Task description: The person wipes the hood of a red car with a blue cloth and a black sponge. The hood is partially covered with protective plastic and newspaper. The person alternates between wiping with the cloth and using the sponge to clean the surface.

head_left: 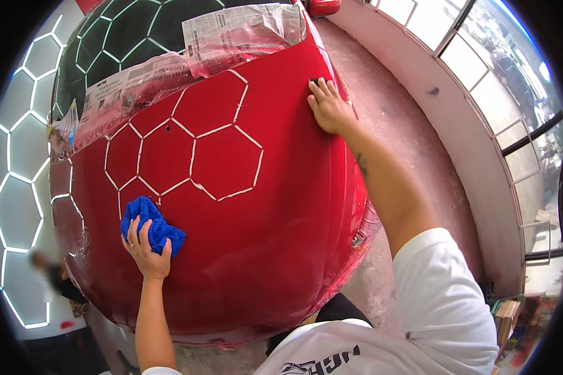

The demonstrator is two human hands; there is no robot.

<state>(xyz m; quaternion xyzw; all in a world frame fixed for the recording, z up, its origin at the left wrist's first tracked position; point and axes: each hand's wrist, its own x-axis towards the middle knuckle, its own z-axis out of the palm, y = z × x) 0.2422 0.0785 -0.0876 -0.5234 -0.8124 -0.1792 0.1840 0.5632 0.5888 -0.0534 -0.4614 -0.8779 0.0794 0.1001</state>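
Observation:
A glossy red car panel (281, 181) spreads in front of me, mirroring bright hexagonal lights. At its left side my left hand (149, 251) presses a bunched blue microfiber cloth (145, 215) against the paint, fingers spread over the cloth. Far off to the right, my right hand (329, 107) lies on the panel near its side edge, arm stretched out. Under its fingertips a small black pad (313, 81) shows; most of it is hidden by the fingers. A small dark hole or spot (167, 129) marks the paint between the hands.
Newspaper and plastic masking (244, 34) covers the base of the dark car glass (131, 37). Plastic film (360, 240) hangs along the right lower edge. A low wall (413, 81) with windows runs along the right. At the lower left, a blurred person (59, 275) appears.

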